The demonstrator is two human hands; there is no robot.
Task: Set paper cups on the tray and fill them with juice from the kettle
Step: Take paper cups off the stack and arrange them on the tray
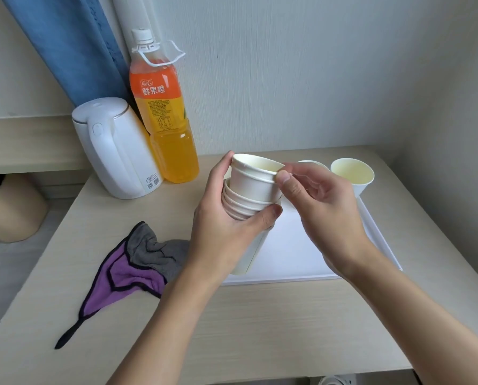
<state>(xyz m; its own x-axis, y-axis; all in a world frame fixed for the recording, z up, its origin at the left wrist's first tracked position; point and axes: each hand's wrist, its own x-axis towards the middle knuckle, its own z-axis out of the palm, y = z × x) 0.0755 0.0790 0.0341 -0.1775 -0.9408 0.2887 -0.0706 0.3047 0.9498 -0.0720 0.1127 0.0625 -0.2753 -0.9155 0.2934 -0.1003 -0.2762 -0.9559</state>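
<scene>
At the far left corner of the bench (260,315) stands the white kettle (115,151), lid shut, handle facing me. Just beside it on its right, touching or nearly so, stands the juice bottle (162,112), upright, capped, holding orange liquid. Nearer me, toward the left edge of the bench, a purple and grey cloth (132,265) lies crumpled and flat.

My left hand (226,232) is over the left edge of the white tray (301,262). Its fingers are wrapped around a stack of paper cups (249,212), thumb on the near side, the rest on the far side. The stack is tilted, its bottom over the tray's left edge; whether it touches the tray I cannot tell.

My right hand (321,207) is just to the right of the stack, above the tray. Its thumb and forefinger pinch the rim of the top cup (257,182), which sits partly raised out of the stack.

At the far end of the tray two single cups stand upright: one cup (312,163) is mostly hidden behind my right hand; the second cup (353,173) stands near the tray's far right corner, its mouth open and its inside pale.
</scene>
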